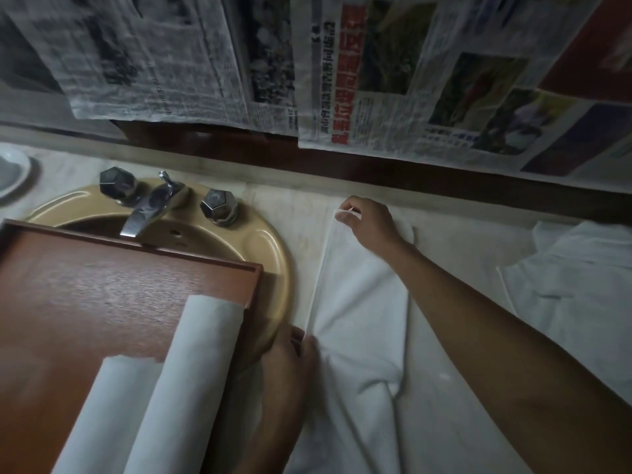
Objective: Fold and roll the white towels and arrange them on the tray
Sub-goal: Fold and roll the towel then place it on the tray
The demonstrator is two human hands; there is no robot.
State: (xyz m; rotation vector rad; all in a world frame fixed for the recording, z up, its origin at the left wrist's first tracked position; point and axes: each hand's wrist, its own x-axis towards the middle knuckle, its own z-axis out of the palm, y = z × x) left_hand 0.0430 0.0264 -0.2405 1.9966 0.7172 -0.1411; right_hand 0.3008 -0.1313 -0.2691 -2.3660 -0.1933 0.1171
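A white towel lies lengthwise on the pale counter, folded into a long strip. My right hand pinches its far corner near the back wall. My left hand pinches the towel's left edge close to me, where the cloth bunches. A red-brown wooden tray sits over the sink at the left. Two rolled white towels lie side by side on it: one on the right, the other to its left.
A tan sink with a chrome faucet and two knobs sits under the tray. More white towels lie heaped at the right. Newspaper sheets cover the wall. A white dish stands at far left.
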